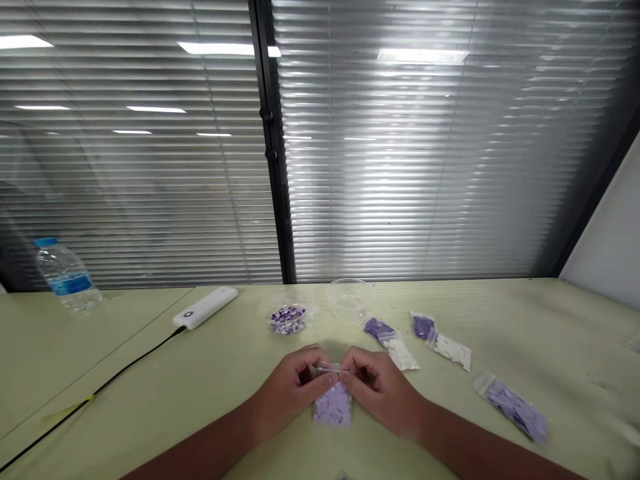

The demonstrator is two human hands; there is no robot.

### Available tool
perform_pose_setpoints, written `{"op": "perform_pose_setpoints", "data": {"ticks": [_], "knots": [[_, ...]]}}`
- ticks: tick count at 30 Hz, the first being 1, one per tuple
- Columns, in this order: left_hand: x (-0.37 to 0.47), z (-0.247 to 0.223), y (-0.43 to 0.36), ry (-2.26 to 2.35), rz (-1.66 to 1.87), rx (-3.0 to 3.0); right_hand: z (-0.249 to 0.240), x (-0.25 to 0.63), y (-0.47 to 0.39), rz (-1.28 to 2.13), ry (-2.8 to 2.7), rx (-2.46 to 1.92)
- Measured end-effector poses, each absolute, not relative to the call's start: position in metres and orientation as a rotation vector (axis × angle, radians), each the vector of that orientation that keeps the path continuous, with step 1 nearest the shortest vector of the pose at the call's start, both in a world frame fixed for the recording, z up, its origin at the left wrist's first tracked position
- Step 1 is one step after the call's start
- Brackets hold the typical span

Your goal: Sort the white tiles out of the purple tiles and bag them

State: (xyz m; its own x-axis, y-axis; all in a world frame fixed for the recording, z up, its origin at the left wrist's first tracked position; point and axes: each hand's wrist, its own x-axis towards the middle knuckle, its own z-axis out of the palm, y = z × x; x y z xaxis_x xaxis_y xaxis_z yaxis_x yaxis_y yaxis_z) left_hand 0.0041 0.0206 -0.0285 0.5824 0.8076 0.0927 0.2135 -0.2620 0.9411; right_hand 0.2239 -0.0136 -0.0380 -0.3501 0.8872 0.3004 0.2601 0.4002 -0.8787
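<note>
A small clear zip bag [333, 405] of pale lilac flat pieces hangs between my two hands, just above the table. My left hand [295, 385] pinches the bag's top edge on the left, thumb in front. On the right side of that same edge, my right hand [381, 387] pinches with thumb and fingers. The thumbs almost meet at the middle of the bag's top. Whether the seal is parted cannot be made out. Beyond the hands stands a clear round tub [289, 320] with purple and white bits in it.
A clear round container [350, 298] stands at the back. Bags of purple [379, 329] and white pieces [400, 353] lie to the right, with another lilac bag [517, 408] farther right. A white device [205, 308] with a black cable [135, 362] and a water bottle [67, 275] are left.
</note>
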Motion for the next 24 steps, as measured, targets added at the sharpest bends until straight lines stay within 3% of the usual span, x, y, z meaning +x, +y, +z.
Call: {"op": "perform_pose_setpoints", "data": {"ticks": [12,24], "knots": [[0.0043,-0.0279,0.0244,0.862,0.749,1.758,-0.0364,0.2254,-0.0124,0.816,-1.828,-1.049],[0.0029,-0.0322,0.0286,0.854,0.795,1.658,-0.0410,0.2268,-0.0089,0.881,-1.774,-1.049]]}}
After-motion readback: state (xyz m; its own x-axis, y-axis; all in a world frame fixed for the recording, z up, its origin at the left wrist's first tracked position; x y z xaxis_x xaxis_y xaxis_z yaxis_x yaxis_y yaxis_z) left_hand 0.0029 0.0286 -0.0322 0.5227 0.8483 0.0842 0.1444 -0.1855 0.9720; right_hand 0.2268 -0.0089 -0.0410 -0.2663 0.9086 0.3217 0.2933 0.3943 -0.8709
